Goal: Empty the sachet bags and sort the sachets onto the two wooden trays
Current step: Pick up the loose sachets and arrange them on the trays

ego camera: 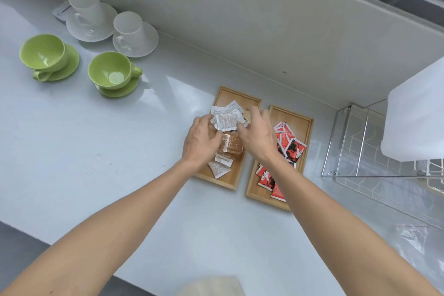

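Both hands tidying a bunch of white sachets over the left wooden tray.

The pale grey glossy worktop (115,175) carries two shallow rectangular wooden trays side by side: the left tray (236,100) holds white and brown paper sachets, the right tray (301,118), at its 3 o'clock, holds only red-and-black sachets (292,150). A crumpled clear plastic sachet bag (412,235) lies apart at about 5 o'clock from the trays and looks empty. The left hand (200,143) and right hand (258,137) meet over the left tray, each grip curled round a fanned bunch of white printed sachets (227,119); brown sachets (230,144) lie just below. To do this well, I judge the bunch should be lowered toward the tray's bare 12 o'clock end and released flat, inside the rim, without sweeping the brown ones over the edge or toward the red tray.
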